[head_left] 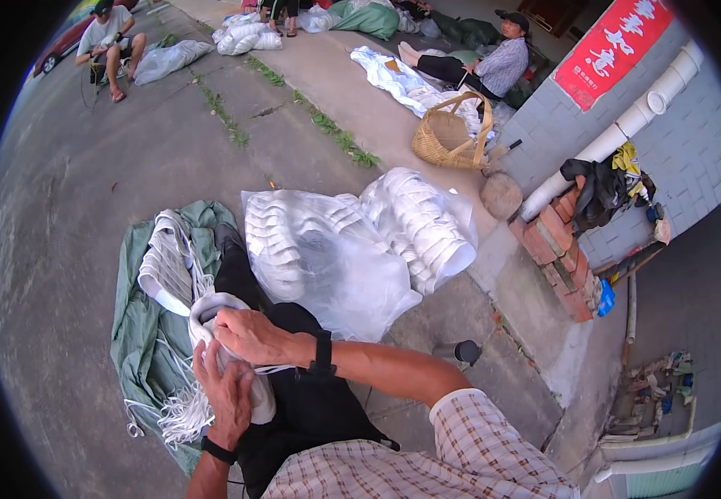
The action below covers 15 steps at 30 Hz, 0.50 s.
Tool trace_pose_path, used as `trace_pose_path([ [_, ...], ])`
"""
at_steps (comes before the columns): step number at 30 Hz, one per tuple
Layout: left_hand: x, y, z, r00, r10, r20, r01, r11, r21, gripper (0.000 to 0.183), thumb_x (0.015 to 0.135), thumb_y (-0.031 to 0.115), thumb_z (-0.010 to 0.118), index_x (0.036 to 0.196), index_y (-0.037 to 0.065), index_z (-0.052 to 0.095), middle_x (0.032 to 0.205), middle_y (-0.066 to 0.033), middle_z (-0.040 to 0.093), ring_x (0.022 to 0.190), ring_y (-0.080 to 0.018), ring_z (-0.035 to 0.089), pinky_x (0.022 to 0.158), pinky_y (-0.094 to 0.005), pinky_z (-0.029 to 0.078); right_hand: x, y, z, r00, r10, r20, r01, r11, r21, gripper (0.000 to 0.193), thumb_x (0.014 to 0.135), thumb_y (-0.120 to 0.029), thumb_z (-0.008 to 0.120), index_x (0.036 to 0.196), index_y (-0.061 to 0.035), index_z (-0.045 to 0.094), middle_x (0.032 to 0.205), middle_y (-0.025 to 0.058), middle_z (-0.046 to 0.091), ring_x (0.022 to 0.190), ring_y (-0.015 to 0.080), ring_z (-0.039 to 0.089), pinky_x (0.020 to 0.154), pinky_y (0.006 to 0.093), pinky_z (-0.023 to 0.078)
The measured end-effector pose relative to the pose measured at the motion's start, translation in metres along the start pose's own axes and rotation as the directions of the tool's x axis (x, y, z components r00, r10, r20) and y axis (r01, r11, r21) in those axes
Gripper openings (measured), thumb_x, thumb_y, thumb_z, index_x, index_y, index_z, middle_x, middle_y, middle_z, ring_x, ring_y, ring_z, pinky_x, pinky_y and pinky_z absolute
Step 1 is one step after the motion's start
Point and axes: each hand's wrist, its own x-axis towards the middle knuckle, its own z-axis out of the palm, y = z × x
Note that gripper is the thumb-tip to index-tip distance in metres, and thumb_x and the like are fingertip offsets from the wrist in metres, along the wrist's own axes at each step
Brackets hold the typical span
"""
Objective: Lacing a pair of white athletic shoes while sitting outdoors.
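Note:
A white shoe [262, 402] with a padded collar rests on my black-trousered leg. My left hand [227, 391] wraps around its near part, fingers pressed on the upper. Over the shoe's opening, my right hand [252, 334] is closed with the fingers curled inward; what they pinch is hidden. A white cord end shows just below that wrist. To the left, a nested stack of white shoe uppers [165, 264] lies on a green sack [134, 324]. A bunch of loose white shoelaces [187, 416] lies on the sack beside my left hand.
Clear plastic bags [335, 287] with stacked white uppers lie ahead. A dark cup [466, 352] stands to the right. Further off are a wicker basket [437, 141], a brick pile [553, 249] and a white pipe [610, 137]. Seated people [113, 41] with sacks are at the back.

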Motion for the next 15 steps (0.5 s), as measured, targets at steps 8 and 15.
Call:
trace_pose_path([
  [8, 0.023, 0.002, 0.002, 0.996, 0.087, -0.023, -0.088, 0.996, -0.010, 0.008, 0.091, 0.015, 0.065, 0.093, 0.008, 0.063, 0.146, -0.0146, 0.041, 0.139, -0.0473, 0.028, 0.113, -0.0585, 0.026, 0.033, -0.020, -0.050, 0.917, 0.399, -0.009, -0.317, 0.742, 0.591, 0.020, 0.097, -0.017, 0.054, 0.086, -0.0008, 0.059, 0.071, 0.0035, 0.060, 0.057, 0.0067, 0.049, 0.050, 0.0219, 0.036],
  [15, 0.014, -0.005, 0.002, 0.998, 0.032, -0.049, -0.035, 0.998, -0.050, 0.009, 0.090, 0.018, 0.068, 0.088, 0.010, 0.065, 0.145, -0.0122, 0.043, 0.140, -0.0442, 0.028, 0.114, -0.0572, 0.025, 0.074, -0.067, -0.161, 0.920, 0.287, -0.268, -0.030, 0.732, 0.681, 0.015, 0.097, -0.011, 0.057, 0.086, -0.0021, 0.059, 0.069, 0.0014, 0.054, 0.054, 0.0075, 0.038, 0.049, 0.0247, 0.031],
])
